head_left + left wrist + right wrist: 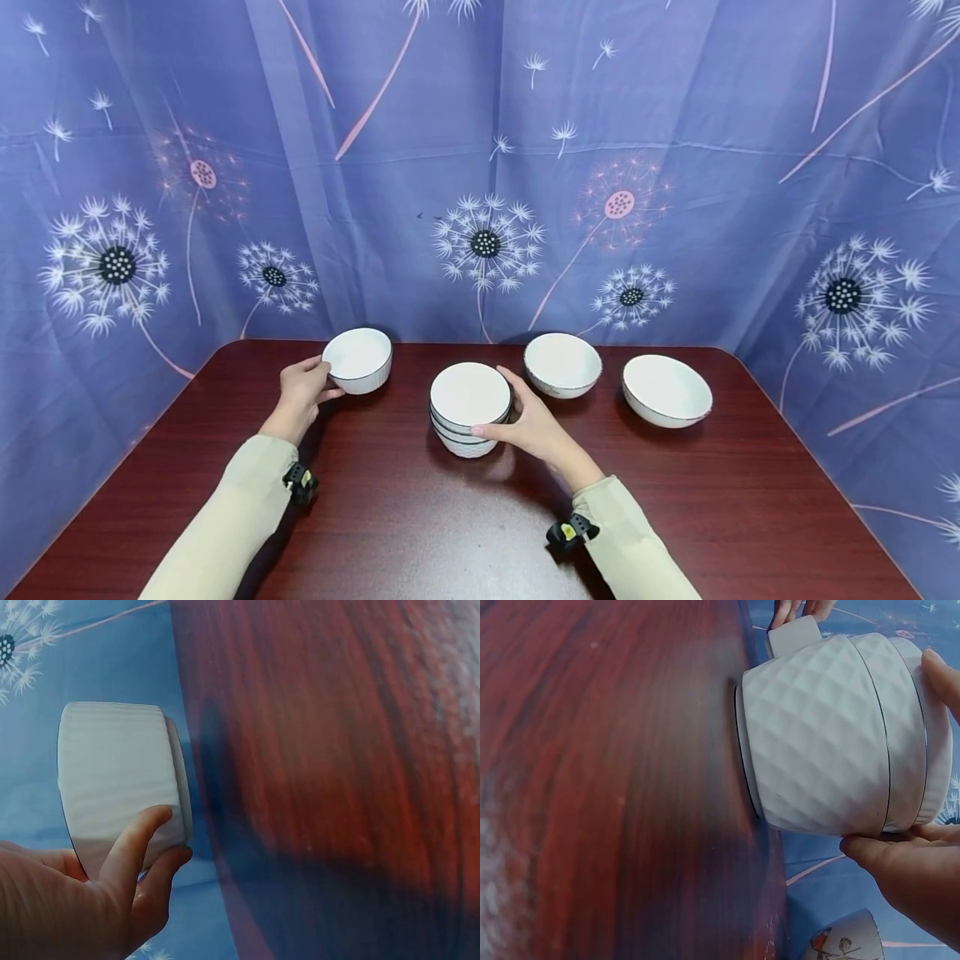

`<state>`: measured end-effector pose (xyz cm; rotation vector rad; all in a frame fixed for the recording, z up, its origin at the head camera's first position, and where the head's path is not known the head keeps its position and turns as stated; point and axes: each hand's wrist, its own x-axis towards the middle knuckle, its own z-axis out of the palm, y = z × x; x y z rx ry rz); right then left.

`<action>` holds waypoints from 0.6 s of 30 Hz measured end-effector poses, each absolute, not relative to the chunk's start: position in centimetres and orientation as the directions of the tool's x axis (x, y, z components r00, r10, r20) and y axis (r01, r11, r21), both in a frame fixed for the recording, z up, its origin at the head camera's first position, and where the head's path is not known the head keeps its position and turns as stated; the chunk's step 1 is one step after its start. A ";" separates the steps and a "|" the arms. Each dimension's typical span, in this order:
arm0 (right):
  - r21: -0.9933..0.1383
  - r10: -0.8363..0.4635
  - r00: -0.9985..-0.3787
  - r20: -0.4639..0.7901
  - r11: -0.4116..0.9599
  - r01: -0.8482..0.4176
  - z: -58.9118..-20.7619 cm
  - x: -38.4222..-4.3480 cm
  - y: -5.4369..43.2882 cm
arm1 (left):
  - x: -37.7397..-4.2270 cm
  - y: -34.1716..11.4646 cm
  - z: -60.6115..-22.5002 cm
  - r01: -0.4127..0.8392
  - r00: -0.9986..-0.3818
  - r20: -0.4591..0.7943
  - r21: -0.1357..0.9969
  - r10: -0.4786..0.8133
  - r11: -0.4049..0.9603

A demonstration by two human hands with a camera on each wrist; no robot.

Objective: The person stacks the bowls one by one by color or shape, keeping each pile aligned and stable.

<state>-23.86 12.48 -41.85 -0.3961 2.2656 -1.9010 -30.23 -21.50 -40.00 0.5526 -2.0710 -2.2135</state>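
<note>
My left hand [302,390] grips a white bowl [360,357] with a thin dark rim at the table's back left. Two of its fingers press the ribbed outer side and foot in the left wrist view, where the bowl [116,772] shows in profile above the table. Near the middle stands a stack of white bowls [467,442], dark-rimmed and nested upright. My right hand [536,423] holds this stack from its right side, thumb at the front and fingers behind. A diamond-textured bowl [817,739] forms the bottom of the stack.
To the right of the stack, a white bowl [562,363] with a patterned outside stands near the back edge. Another wide white bowl [666,390] sits farther right. A blue dandelion-print curtain [420,275] hangs close behind the dark red wooden table [405,508].
</note>
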 end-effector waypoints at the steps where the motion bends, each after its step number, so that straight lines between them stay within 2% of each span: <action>1: -0.982 -0.301 -0.953 0.048 0.158 -0.099 -41.8 -23.8 12.5 | -30.1 -21.4 -39.8 -0.192 -0.937 -0.211 0.977 -0.278 -0.095; 12: -0.982 -0.312 -0.948 0.058 0.151 -0.110 -41.8 -23.9 12.4 | -29.7 -20.0 -38.2 -0.145 -0.966 -0.145 0.989 -0.216 -0.015; 18: -0.981 -0.303 -0.952 0.049 0.165 -0.103 -41.8 -23.8 12.4 | -29.2 -18.9 -37.2 -0.118 -0.981 -0.123 0.992 -0.149 -0.037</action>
